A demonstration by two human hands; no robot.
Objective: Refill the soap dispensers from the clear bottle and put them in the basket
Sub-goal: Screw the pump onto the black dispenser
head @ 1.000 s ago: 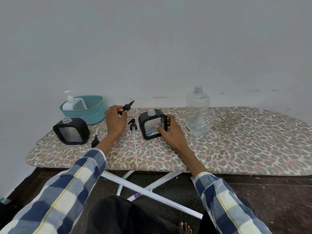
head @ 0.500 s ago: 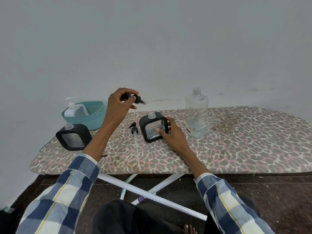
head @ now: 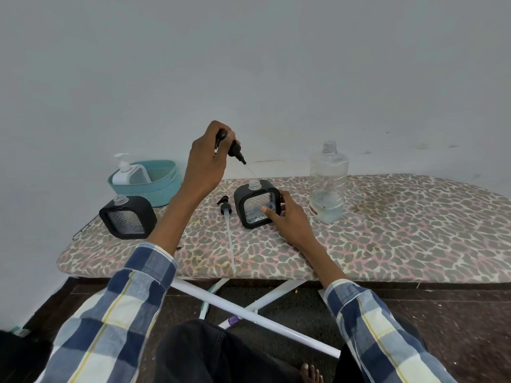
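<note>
One clear bottle (head: pixel 328 183) bears an unreadable red label.

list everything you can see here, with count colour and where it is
square dispensers: 2, black with clear fronts, uncapped, on the board, one left, one centre
pump heads: 2, black, one lying on the board, one held up
white dispenser: 1, in the basket
basket: 1, teal, far left
clear bottle: 1, uncapped, nearly empty, right of centre
ironing board: 1, leopard print
left hand: raised, gripping a pump head
right hand: on the centre dispenser
</note>
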